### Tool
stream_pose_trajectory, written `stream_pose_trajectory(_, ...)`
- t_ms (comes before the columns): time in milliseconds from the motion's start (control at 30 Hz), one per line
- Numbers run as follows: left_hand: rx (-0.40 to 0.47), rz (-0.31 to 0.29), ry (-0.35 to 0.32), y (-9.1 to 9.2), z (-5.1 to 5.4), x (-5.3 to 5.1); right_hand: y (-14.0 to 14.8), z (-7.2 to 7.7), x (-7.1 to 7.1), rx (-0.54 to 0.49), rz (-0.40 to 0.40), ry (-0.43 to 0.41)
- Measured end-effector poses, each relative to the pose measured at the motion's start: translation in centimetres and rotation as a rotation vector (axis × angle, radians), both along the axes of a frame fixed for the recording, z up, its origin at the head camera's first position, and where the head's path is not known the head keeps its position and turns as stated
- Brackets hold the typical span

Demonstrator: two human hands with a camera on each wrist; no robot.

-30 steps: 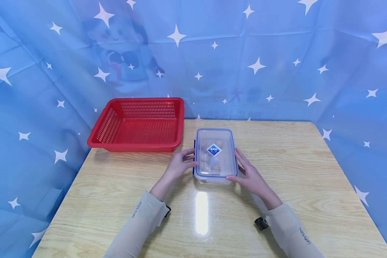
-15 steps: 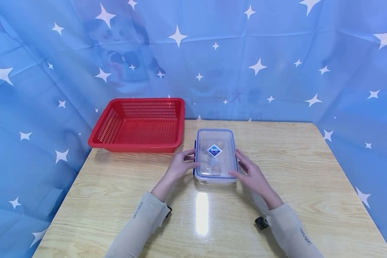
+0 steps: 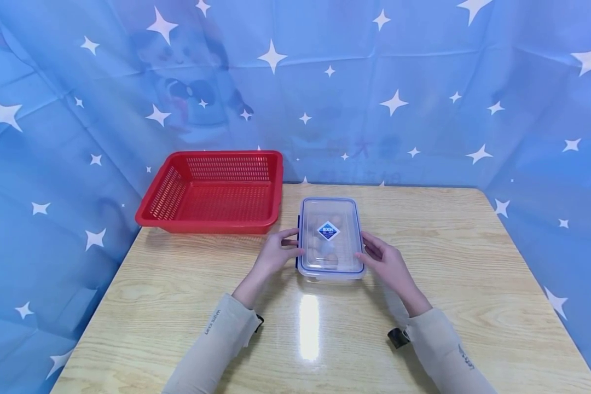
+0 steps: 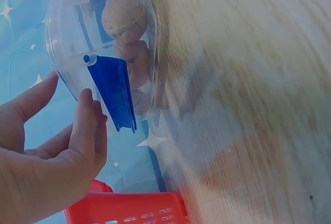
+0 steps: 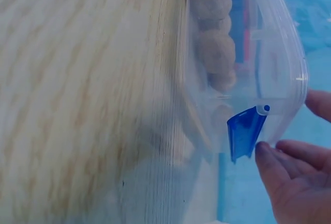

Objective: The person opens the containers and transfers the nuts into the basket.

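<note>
With 12 o'clock set toward the starry curtain [image 3: 325, 82], the box [image 3: 339, 249] rests on the bench [image 3: 453, 246] between the person's left hand [image 3: 274, 251] and right hand [image 3: 388, 264]. From the left hand, the box lies between 2 and 3 o'clock, right at the fingertips; from the right hand it lies between 9 and 10, just as close.

The left hand is loosely spread, its fingers softly bent at the box's 9 o'clock side, the thumb reaching the blue rim of the lid nearer 8. The right hand stands much the same, its thumb parted from the fingers and set at the rim near 4, the fingers along the 3 o'clock side. How hard either one presses I cannot tell.

Close in at the left wrist, a blue clip [image 4: 111, 92] slants down from the lid's edge beside the fingertips; at the right wrist, a second clip [image 5: 244, 133] slants down beside the forefinger. Through the clear walls I see round brown lumps [image 5: 216, 50] lying low in the box. A blue diamond label [image 3: 328, 231] marks the lid.

The red basket [image 3: 207, 223] stands on the bench at about 10 o'clock from the box, near but apart. A streak of glare [image 3: 309, 327] shines near 6 o'clock, between the pale sleeves [image 3: 214, 347].
</note>
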State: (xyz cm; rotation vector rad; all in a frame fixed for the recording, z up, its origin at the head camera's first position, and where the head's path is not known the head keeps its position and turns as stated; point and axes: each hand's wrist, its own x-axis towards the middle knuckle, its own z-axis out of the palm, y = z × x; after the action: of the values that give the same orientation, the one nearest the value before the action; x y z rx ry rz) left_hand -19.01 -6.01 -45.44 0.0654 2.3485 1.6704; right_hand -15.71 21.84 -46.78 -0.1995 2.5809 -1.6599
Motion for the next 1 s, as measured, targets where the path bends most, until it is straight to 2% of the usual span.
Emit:
stream_pose_trajectory(500, 0.024, -0.002, 0.008, 0.1, 0.05, -0.09, -0.16, 0.56, -0.05, -0.01, -0.004, -0.017)
stream_pose_trajectory(1000, -0.004, 0.0, 0.003, -0.07, 0.18, -0.23, -0.23, 0.97, -0.14, 0.023, -0.002, 0.006)
